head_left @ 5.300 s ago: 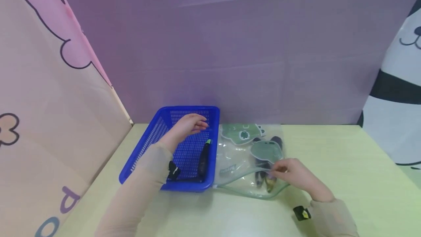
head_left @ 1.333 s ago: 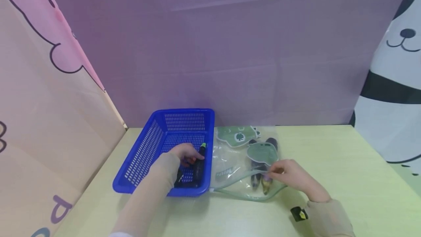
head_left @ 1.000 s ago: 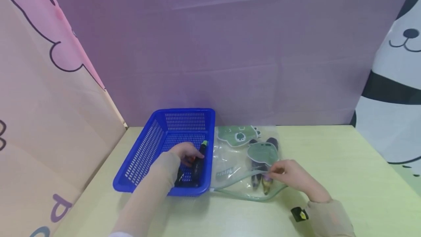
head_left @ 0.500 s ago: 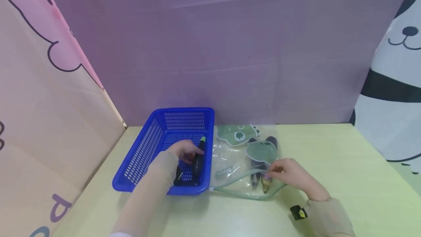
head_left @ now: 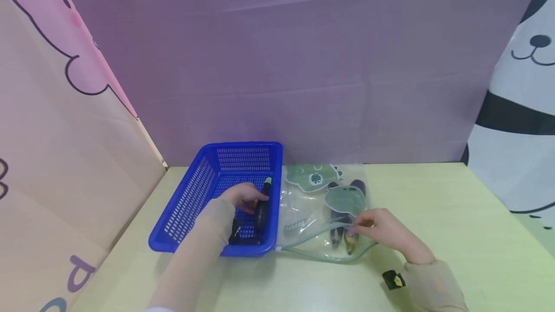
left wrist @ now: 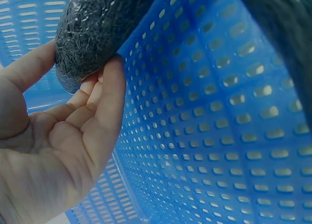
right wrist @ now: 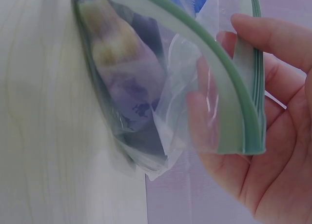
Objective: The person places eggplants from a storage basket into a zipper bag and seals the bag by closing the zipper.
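Long black-purple, green-tipped eggplant sits in blue perforated plastic basket; left hand pinches it. Likely firm, fairly light, slippery: hold round the fat part. Right hand pinches clear, green-edged plastic bag; 2 purple vegetables inside, partly masked by its print. Dark shape at basket's near end: can't tell what.

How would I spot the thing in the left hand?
On the table, find the blue basket. Inside, the left hand grips a long dark eggplant beside the right wall. Its bright green tip, at the far end, sets it apart from the dark piece along the basket's near end and the vegetables in the clear bag.
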Action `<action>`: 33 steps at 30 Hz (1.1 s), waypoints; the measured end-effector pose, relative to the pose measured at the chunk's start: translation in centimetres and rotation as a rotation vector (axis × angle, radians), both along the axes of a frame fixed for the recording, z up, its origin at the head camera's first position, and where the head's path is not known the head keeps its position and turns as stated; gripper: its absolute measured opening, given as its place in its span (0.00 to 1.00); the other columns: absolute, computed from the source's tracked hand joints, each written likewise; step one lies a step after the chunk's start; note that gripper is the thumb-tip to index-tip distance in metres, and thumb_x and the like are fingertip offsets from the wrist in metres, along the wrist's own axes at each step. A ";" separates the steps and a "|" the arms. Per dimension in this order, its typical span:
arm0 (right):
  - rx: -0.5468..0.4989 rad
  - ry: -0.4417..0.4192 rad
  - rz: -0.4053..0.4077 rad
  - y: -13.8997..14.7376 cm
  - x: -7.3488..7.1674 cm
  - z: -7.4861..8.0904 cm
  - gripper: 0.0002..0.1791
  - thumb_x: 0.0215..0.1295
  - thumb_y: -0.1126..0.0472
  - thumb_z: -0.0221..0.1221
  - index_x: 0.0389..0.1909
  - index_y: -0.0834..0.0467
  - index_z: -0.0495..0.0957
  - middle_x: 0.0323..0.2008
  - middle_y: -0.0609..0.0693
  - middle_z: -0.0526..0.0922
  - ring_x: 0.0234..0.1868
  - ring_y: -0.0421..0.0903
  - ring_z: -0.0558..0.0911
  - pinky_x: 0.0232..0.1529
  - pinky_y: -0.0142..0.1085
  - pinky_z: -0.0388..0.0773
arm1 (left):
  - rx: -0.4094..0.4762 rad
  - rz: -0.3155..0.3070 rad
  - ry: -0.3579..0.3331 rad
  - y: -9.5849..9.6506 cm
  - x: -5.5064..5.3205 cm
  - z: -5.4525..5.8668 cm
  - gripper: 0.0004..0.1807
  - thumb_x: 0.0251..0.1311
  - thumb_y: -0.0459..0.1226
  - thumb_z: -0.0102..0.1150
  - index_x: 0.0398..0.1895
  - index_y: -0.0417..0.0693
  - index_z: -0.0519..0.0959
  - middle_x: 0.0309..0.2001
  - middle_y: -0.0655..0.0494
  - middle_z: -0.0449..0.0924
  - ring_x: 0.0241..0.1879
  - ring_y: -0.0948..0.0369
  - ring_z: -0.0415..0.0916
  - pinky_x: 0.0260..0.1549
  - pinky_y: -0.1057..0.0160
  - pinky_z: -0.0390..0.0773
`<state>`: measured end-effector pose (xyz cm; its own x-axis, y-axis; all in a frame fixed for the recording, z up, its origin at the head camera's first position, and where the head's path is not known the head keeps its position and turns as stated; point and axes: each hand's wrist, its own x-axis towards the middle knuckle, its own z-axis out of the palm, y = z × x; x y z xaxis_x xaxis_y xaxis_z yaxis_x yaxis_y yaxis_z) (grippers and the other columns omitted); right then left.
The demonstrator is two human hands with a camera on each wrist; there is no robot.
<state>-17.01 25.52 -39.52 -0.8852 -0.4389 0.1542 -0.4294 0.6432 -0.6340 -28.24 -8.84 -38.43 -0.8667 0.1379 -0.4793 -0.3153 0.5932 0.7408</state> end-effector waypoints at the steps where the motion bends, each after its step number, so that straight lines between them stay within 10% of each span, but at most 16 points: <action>1: 0.001 0.000 -0.001 0.0 0.0 0.0 0.06 0.58 0.58 0.63 0.29 0.56 0.83 0.28 0.45 0.84 0.29 0.32 0.77 0.33 0.28 0.76 | 0.000 -0.002 0.002 0.0 0.0 0.0 0.20 0.59 0.36 0.60 0.50 0.35 0.69 0.37 0.47 0.72 0.42 0.51 0.77 0.39 0.56 0.83; 33: 0.005 0.001 0.002 0.0 0.0 -0.1 0.05 0.58 0.59 0.63 0.29 0.56 0.83 0.28 0.46 0.84 0.29 0.31 0.76 0.32 0.28 0.76 | 0.096 -0.066 0.051 -0.3 -0.7 0.5 0.14 0.63 0.38 0.57 0.43 0.35 0.78 0.35 0.50 0.79 0.36 0.58 0.79 0.43 0.58 0.83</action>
<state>-17.01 25.57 -39.64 -0.8841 -0.4414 0.1530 -0.4313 0.6452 -0.6306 -28.92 -9.17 -37.94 -0.8771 0.2387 -0.4168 -0.2384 0.5371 0.8091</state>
